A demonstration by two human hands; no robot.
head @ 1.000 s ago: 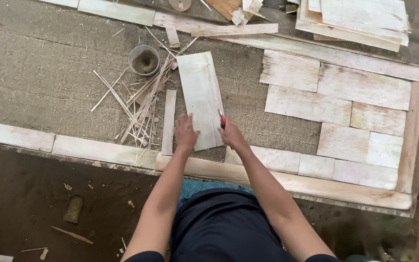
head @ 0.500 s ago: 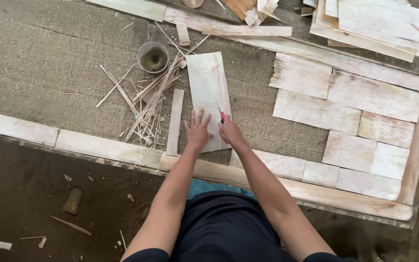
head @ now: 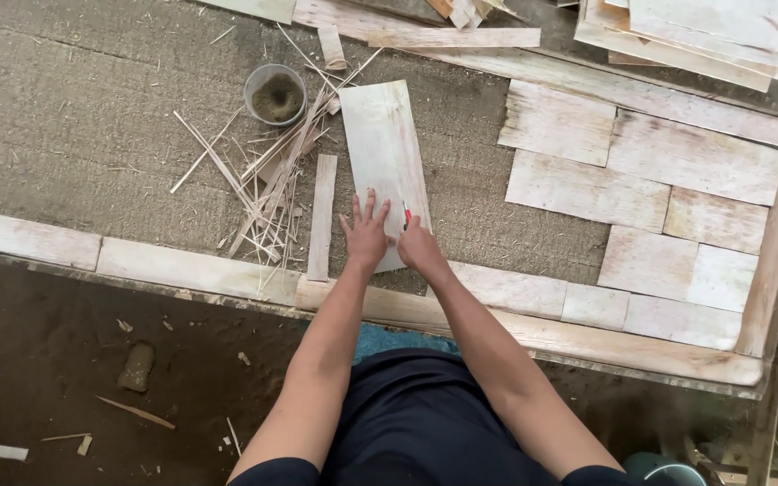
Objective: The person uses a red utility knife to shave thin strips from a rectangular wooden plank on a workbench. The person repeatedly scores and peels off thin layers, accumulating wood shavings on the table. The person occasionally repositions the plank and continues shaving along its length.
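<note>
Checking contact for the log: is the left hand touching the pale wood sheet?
Touching. The head view shows the left hand pressed flat, fingers spread, on the wood sheet.

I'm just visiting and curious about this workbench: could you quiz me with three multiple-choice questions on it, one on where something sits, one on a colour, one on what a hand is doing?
1. Where is the small round cup?
A. left of the long veneer sheet
B. on the floor
C. among the pieces at right

2. What colour is the tool in the right hand?
A. blue
B. red
C. yellow

3. How is the left hand?
A. clenched in a fist
B. lifted off the bench
C. flat, fingers spread, on the sheet

Answers: 1 A, the cup stands beside the splinters, left of the sheet. 2 B, a red tip shows above the hand. 3 C, the palm lies on the sheet's near end.
</note>
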